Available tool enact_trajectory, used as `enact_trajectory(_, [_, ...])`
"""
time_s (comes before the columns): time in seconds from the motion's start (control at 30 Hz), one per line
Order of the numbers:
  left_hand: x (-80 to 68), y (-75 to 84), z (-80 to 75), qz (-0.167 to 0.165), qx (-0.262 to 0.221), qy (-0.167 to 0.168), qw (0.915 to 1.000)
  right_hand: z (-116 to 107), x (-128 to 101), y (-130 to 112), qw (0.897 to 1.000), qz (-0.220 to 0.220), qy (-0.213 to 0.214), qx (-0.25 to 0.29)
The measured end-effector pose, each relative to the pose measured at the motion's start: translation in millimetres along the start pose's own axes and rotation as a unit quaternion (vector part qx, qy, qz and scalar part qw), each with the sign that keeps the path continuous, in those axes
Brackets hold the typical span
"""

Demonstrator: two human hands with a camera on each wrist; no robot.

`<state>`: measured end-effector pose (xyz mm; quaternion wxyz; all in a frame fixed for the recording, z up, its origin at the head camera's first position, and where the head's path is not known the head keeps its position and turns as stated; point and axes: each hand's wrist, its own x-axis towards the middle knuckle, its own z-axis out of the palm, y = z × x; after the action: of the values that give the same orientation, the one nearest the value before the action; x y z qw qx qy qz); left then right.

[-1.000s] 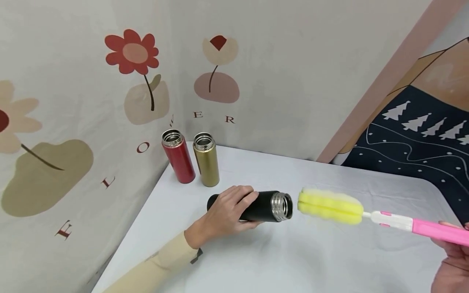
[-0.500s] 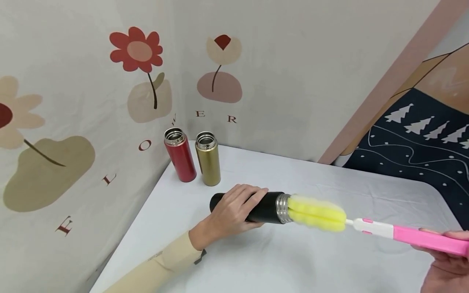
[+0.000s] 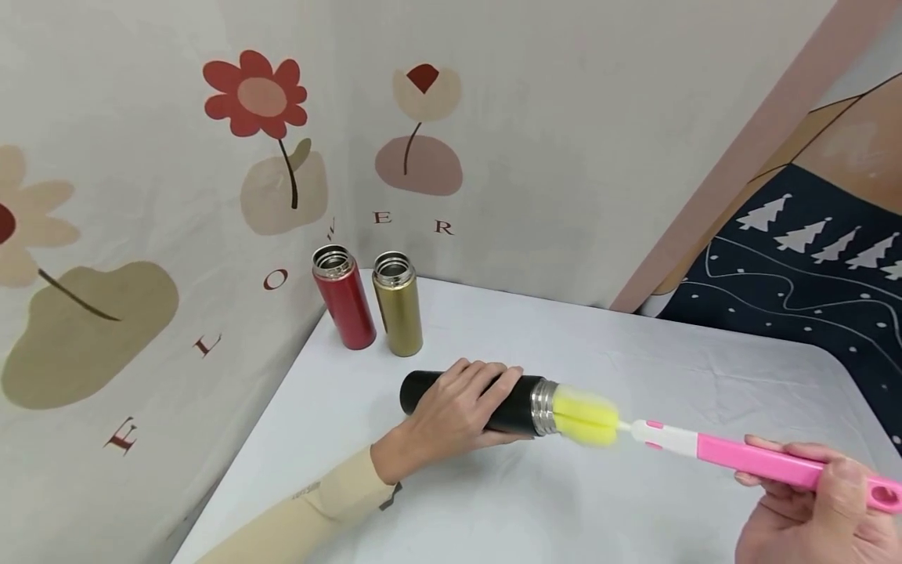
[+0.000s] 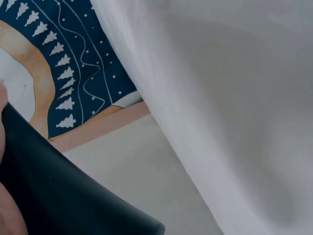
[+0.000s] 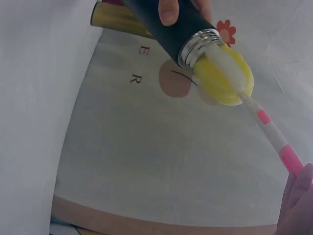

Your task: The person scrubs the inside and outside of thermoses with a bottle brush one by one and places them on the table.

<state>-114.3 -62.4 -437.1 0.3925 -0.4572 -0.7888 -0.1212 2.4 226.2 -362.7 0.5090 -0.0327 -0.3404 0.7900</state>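
Observation:
My left hand [image 3: 458,411] grips a black bottle [image 3: 517,403] from above, holding it on its side with its bare steel mouth facing right. In the left wrist view the dark body of the bottle [image 4: 73,186] runs along the lower left. My right hand [image 3: 817,501] holds a bottle brush by its pink handle [image 3: 757,460], thumb on the near side. The brush's yellow sponge head [image 3: 585,417] is partly inside the bottle mouth; its front end is hidden there. From the right wrist view, the sponge [image 5: 225,76] bulges out around the steel neck [image 5: 198,46].
A red bottle [image 3: 345,301] and a gold bottle [image 3: 398,309] stand upright and lidless at the back left of the white table [image 3: 564,501]. Flower-printed cloth [image 3: 528,157] hangs behind and along the left side. Dark tree-patterned cloth [image 3: 796,274] hangs at the right.
The right hand has moved left with the bottle brush, and the sponge has gone from just outside the mouth to partly inside. The black bottle stays in the left hand, shifted slightly.

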Motion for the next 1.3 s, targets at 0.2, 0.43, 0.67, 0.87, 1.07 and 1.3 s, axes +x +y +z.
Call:
enact_trajectory(0.2, [3.4, 4.7, 0.4, 0.024, 0.004, -0.006, 0.9997, 0.8, -6.3, 8.5, 0.998, 0.010, -0.058, -0.021])
enact_trajectory(0.43, [9.8, 13.3, 1.5, 0.041, 0.013, 0.017, 0.9989, -0.1, -24.7, 18.8, 0.990, 0.061, -0.116, -0.050])
enact_trajectory(0.67, [18.4, 19.3, 2.4, 0.065, 0.021, 0.022, 0.9974, -5.8, -37.9, 28.1, 0.969, 0.091, -0.226, -0.051])
enact_trajectory(0.87, [14.3, 16.0, -0.4, 0.089, -0.011, 0.010, 0.9959, -6.3, -40.7, 21.9, 0.941, 0.134, -0.262, -0.169])
enact_trajectory(1.07, [11.1, 7.7, -3.4, 0.068, -0.008, 0.022, 0.9974, -9.6, -31.4, 18.0, 0.964, 0.117, -0.234, -0.053])
enact_trajectory(1.3, [7.1, 4.1, -7.1, 0.057, -0.018, -0.008, 0.9982, -16.1, -9.0, 6.9, 0.972, 0.119, -0.203, -0.022])
